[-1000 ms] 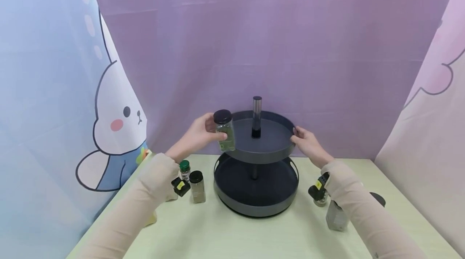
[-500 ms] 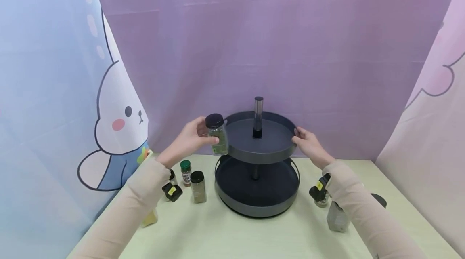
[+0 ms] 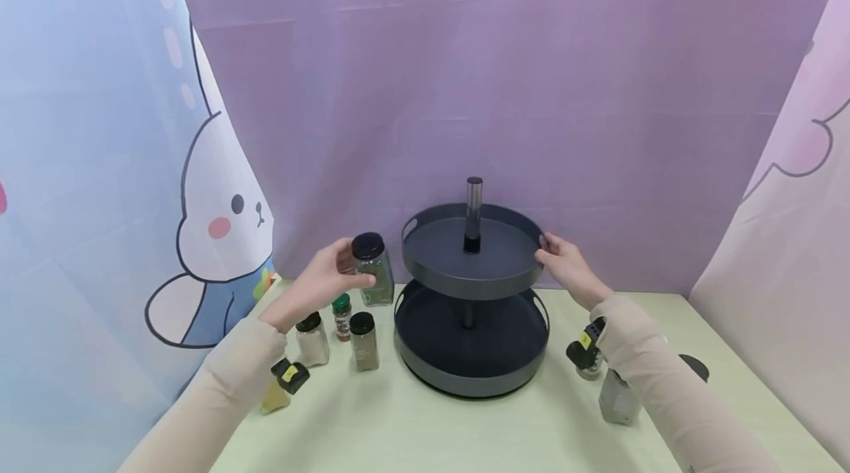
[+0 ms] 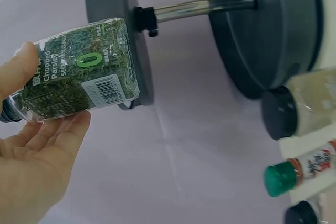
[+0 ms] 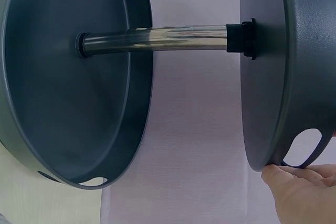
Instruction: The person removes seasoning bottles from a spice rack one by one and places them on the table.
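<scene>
My left hand (image 3: 325,280) grips a clear jar of chopped parsley (image 3: 377,277) with a black lid, fingers on one side and thumb on the other. The jar hangs in the air left of a dark grey two-tier round stand, apart from it. On the stand's upper tray (image 3: 458,285), my right hand (image 3: 564,266) pinches the right rim by its handle slot, as the right wrist view also shows. The lower tray (image 3: 471,384) rests on the table, joined to the upper one by a metal pole (image 5: 184,39). Both trays hold nothing that I can see.
Left of the stand stand a brown spice jar (image 3: 364,347), a green-capped bottle (image 3: 341,322), a pale black-lidded jar (image 3: 313,344) and a yellow container (image 3: 274,399), partly hidden. Grey jar (image 3: 619,398) and another container sit under the right forearm. A purple curtain (image 3: 531,89) hangs behind.
My left hand has carried the parsley jar left and downward, away from the upper tray's rim. The right hand keeps its hold on the rim, and the stand stays put.
</scene>
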A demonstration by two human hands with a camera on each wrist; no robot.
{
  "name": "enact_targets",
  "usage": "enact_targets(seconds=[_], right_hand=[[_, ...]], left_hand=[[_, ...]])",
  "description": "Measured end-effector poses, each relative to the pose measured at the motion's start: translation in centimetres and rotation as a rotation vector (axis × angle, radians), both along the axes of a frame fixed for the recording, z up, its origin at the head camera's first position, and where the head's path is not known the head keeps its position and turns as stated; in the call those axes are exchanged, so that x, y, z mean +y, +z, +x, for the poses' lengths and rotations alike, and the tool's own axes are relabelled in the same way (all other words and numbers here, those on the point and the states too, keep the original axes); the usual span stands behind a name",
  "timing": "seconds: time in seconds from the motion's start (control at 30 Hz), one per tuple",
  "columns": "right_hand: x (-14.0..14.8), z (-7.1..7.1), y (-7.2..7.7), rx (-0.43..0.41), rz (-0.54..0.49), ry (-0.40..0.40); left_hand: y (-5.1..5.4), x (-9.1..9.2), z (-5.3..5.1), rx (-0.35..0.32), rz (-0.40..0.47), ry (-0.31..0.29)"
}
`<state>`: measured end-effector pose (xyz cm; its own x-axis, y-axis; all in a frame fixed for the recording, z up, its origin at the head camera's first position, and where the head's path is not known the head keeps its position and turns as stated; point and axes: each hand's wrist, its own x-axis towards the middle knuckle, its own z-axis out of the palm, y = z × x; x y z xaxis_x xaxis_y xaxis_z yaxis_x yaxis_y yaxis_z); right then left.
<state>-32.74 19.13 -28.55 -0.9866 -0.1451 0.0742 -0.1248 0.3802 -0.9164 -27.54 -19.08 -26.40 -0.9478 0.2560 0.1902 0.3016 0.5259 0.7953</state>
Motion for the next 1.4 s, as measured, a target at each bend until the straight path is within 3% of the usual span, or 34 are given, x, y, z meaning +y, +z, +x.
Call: enact_targets(seconds=[0.37,0.67,0.9,1.2,1.4], right_hand=[[-0.1,-0.1,-0.1,0.004,0.003,-0.007],[-0.1,0.1,0.1,0.007,0.009,-0.004],[-0.2,0.2,0.2,-0.008,0.013,-0.006],[-0.3,0.3,0.2,-0.007,0.015,-0.007],[-0.3,0.3,0.2,-0.001,0.006,-0.001]], left_hand=[[-4.6,-2.7,1.3,-0.062,0.004,0.042],[-7.7,-3.9,2.2,-0.055,-0.005,0.051],[-10.3,-4.7,2.5,-0.136,-0.008,0.110],[-13.1,-5.3,3.2,-0.179,0.071,0.174],[-14.8,-5.6,3.3,-0.192,0.044,0.223]])
